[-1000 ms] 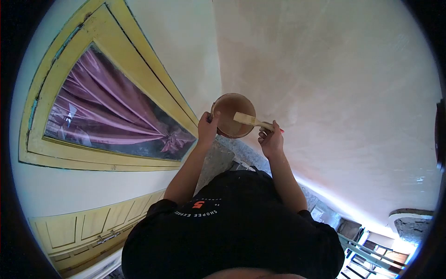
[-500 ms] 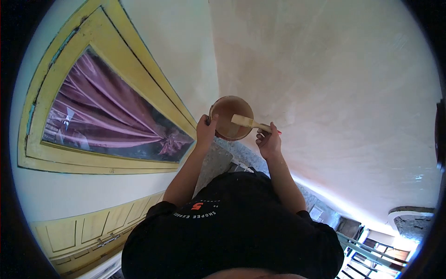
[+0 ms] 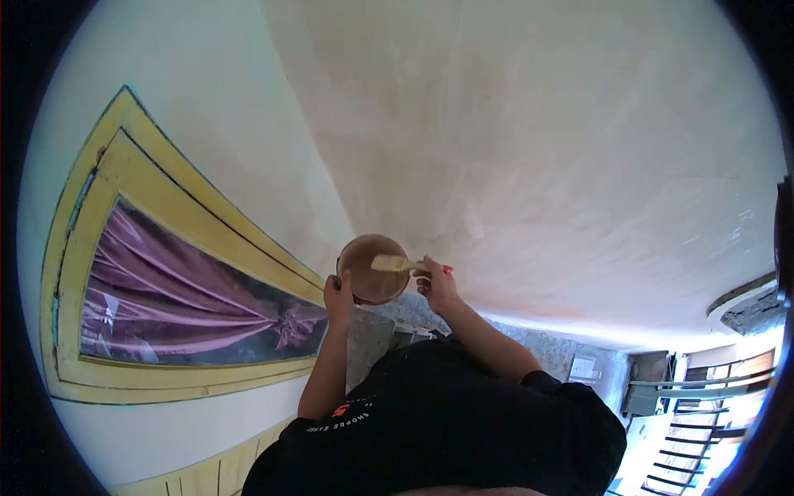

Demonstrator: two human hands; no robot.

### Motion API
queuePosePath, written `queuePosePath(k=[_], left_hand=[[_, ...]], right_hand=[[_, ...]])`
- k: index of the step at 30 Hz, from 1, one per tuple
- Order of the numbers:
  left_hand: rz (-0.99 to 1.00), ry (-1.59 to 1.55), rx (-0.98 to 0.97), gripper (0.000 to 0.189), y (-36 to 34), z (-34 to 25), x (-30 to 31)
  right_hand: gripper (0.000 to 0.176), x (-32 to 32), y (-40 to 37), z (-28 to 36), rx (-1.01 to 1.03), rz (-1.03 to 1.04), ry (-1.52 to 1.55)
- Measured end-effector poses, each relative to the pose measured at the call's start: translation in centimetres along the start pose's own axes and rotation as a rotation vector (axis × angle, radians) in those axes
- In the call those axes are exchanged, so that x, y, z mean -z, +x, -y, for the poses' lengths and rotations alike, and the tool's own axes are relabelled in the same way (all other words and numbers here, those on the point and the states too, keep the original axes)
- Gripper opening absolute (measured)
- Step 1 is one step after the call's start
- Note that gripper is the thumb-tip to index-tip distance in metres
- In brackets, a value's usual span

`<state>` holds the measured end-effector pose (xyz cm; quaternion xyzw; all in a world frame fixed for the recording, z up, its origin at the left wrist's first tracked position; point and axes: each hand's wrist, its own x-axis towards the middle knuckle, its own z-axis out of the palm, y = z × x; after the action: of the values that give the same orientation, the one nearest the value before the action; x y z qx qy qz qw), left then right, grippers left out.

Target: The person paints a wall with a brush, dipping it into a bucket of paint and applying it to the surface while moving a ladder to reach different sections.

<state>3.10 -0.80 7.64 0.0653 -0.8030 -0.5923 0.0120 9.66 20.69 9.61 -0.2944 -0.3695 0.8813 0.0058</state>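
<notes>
My left hand (image 3: 338,299) grips the left rim of a round brown bucket (image 3: 379,286), its thumb over the inside edge. A flat paintbrush (image 3: 389,264) with pale bristles and a red-tipped handle is in my right hand (image 3: 437,284). The brush's head points left across the bucket's mouth, overlapping the opening in this view. My right fingers wrap round the handle just right of the bucket. Cloudy, brownish tones show inside the bucket.
A pale, blotchy wall (image 3: 513,165) rises ahead and to the right, meeting another wall at a corner. At left is a yellow-framed window (image 3: 203,231) with a purple curtain (image 3: 165,289) behind its glass. Dark railings (image 3: 691,442) stand at lower right.
My view has tilted up and shifted, so the bucket, hands and window sit lower and further left. The brush stays over the bucket, held in my right hand.
</notes>
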Motion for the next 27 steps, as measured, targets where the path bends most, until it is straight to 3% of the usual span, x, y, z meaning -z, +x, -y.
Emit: queuePosePath(k=[6,16,18,19,22,27], left_hand=[[0.004,-0.038,-0.020,0.044,-0.2,1.4,-0.2],[0.013,-0.060,0.083,0.044,-0.4,0.6,0.7],[-0.009,-0.042,0.096,0.046,-0.1,1.5,0.5],[-0.026,-0.021,0.093,0.047,0.9,2.4,0.1],[-0.004,0.030,0.106,0.045,1.5,1.9,-0.1],[0.024,-0.205,0.221,0.042,4.1,3.8,-1.8]], right_hand=[[0.023,1.0,0.8,-1.4,-0.054,-0.047,-0.079],[0.021,-0.1,0.6,0.3,-0.047,-0.032,0.079],[0.021,0.9,1.9,-0.4,0.027,0.063,0.074],[0.023,0.8,2.9,-0.6,0.025,-0.023,0.163],[0.028,-0.7,0.8,1.3,-0.064,0.012,0.135],[0.027,-2.7,0.0,3.5,-0.059,-0.032,0.095]])
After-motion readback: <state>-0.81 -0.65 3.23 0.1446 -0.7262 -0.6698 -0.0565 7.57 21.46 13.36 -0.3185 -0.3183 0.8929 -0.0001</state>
